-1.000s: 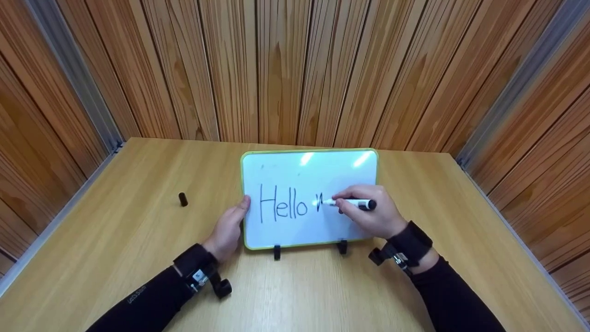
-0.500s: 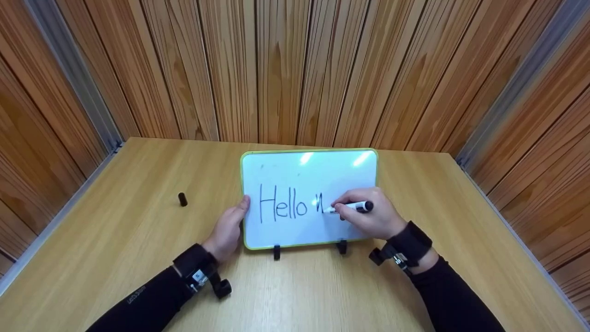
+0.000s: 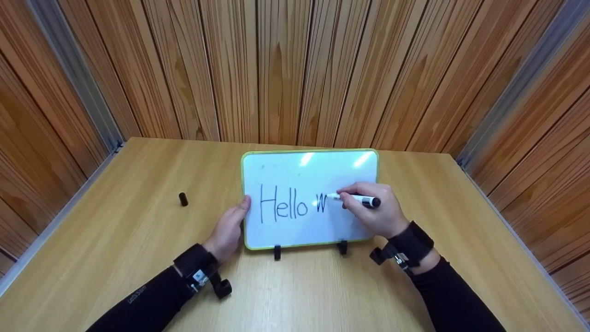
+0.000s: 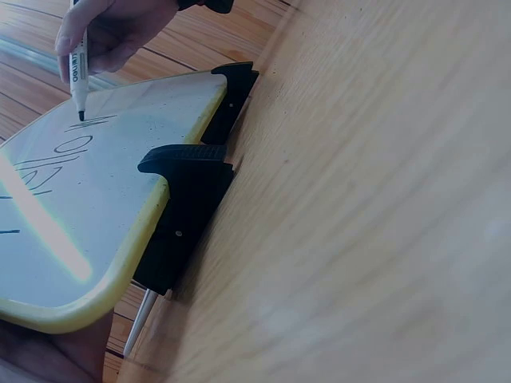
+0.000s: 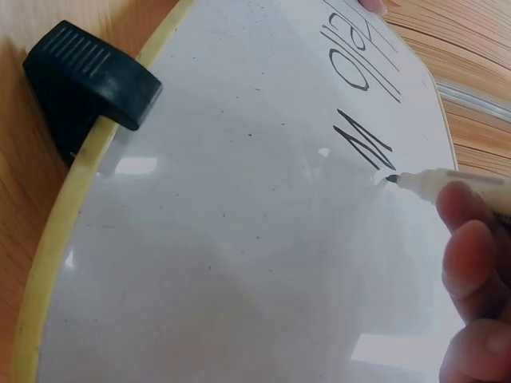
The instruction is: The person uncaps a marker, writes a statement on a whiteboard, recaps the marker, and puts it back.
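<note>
A small whiteboard (image 3: pixel 304 175) with a yellow-green rim leans back on black stand feet (image 3: pixel 277 252). It bears "Hello" and a zigzag letter like a "w" in black. My left hand (image 3: pixel 228 230) grips the board's left edge, thumb on the front, the other fingers hidden behind. In my right hand (image 3: pixel 375 210) a white marker (image 3: pixel 357 199) is pinched between thumb and fingers. In the right wrist view the marker's black tip (image 5: pixel 391 179) is at the letter's last stroke; the left wrist view also shows the marker (image 4: pixel 78 72) against the board.
A black marker cap (image 3: pixel 183 199) lies on the wooden table (image 3: pixel 152 240), left of the board. Wood-panelled walls (image 3: pixel 276 69) enclose the back and sides. Both wrists wear black straps with small cameras (image 3: pixel 222 288).
The marker tip has gone down, then up and slightly right, adding strokes that turn the partial letter into a "w" shape. The left hand and the board stay in place.
</note>
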Demonstrator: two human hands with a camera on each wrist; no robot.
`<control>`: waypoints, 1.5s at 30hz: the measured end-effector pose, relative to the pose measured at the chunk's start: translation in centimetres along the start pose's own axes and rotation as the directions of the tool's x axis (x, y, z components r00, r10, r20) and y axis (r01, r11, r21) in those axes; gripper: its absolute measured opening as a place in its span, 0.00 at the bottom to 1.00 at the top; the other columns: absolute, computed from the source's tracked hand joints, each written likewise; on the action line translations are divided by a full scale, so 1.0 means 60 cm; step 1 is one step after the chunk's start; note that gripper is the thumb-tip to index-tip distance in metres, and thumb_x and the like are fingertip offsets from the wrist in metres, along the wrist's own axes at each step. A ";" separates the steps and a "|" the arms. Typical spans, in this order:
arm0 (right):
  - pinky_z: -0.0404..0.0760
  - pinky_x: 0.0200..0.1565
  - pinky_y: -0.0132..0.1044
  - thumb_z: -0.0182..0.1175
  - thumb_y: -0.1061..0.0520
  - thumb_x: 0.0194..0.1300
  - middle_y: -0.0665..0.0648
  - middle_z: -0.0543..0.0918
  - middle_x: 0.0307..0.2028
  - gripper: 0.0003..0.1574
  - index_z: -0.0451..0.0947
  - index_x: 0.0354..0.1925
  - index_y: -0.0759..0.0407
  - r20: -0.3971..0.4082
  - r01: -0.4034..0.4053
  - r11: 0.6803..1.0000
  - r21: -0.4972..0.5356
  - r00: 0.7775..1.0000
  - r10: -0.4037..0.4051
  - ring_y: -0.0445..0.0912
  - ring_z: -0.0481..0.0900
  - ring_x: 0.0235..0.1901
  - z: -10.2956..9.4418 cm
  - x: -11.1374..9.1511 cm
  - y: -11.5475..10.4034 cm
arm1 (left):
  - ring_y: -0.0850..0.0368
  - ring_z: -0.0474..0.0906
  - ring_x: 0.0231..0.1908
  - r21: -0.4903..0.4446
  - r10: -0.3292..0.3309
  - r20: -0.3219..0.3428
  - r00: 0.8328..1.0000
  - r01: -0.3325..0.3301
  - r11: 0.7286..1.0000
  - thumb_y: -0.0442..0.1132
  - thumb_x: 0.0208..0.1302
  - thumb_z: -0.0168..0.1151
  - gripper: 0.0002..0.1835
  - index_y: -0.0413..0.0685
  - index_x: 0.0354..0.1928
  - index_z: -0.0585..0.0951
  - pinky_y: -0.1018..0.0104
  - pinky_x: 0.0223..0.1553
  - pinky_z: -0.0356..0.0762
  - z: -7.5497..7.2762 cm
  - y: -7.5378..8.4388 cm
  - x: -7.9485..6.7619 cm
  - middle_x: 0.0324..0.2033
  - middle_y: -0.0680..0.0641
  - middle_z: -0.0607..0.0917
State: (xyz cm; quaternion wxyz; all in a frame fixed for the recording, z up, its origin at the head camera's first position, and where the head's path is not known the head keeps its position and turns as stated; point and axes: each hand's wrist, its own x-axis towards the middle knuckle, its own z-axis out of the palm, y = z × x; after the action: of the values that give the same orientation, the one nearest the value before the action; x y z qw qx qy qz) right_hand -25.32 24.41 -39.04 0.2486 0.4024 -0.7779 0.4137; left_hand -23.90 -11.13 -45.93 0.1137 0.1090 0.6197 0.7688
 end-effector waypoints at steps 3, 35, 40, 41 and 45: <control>0.83 0.35 0.25 0.69 0.72 0.72 0.55 0.93 0.33 0.08 0.93 0.44 0.65 -0.012 -0.005 1.000 -0.006 1.000 0.005 0.44 0.89 0.30 -0.001 0.001 0.000 | 0.48 0.74 0.75 -0.003 -0.005 0.001 1.000 0.005 1.000 0.62 0.91 0.40 0.35 0.46 0.81 0.73 0.48 0.79 0.59 0.001 0.000 0.000 0.70 0.43 0.85; 0.83 0.34 0.26 0.69 0.74 0.69 0.56 0.94 0.35 0.11 0.94 0.44 0.65 -0.061 -0.020 1.000 0.007 0.998 0.020 0.42 0.90 0.31 -0.028 -0.005 0.006 | 0.47 0.79 0.70 0.025 -0.004 -0.010 1.000 0.004 1.000 0.64 0.91 0.41 0.36 0.46 0.81 0.73 0.50 0.75 0.65 0.001 0.000 -0.001 0.68 0.42 0.86; 0.85 0.37 0.26 0.71 0.75 0.67 0.55 0.94 0.35 0.11 0.94 0.43 0.65 -0.038 0.005 1.000 0.017 0.999 -0.004 0.42 0.91 0.32 -0.025 -0.004 0.009 | 0.46 0.81 0.68 0.021 -0.005 -0.004 1.000 0.005 1.000 0.64 0.91 0.40 0.36 0.46 0.81 0.73 0.51 0.73 0.70 -0.001 0.000 -0.001 0.67 0.41 0.87; 0.85 0.37 0.26 0.71 0.75 0.67 0.55 0.94 0.35 0.11 0.93 0.43 0.65 -0.032 0.009 1.000 0.020 0.999 -0.008 0.42 0.91 0.32 -0.025 -0.004 0.009 | 0.46 0.81 0.68 0.022 -0.006 -0.003 1.000 0.006 1.000 0.65 0.90 0.40 0.36 0.47 0.81 0.73 0.51 0.72 0.70 -0.001 0.000 -0.001 0.67 0.41 0.87; 0.85 0.38 0.26 0.73 0.75 0.66 0.56 0.94 0.34 0.11 0.93 0.44 0.65 -0.018 0.045 0.999 0.021 0.999 -0.045 0.45 0.91 0.32 -0.022 -0.003 0.009 | 0.46 0.80 0.69 0.024 -0.004 0.004 1.000 0.004 1.000 0.65 0.90 0.39 0.37 0.47 0.82 0.72 0.51 0.73 0.69 -0.001 0.000 -0.001 0.68 0.41 0.86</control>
State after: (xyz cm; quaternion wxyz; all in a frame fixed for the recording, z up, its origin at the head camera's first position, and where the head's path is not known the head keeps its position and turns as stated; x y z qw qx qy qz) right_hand -25.59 25.78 -38.72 0.2603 0.4189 -0.7619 0.4198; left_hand -23.88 -11.22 -45.95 0.1152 0.1109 0.6288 0.7609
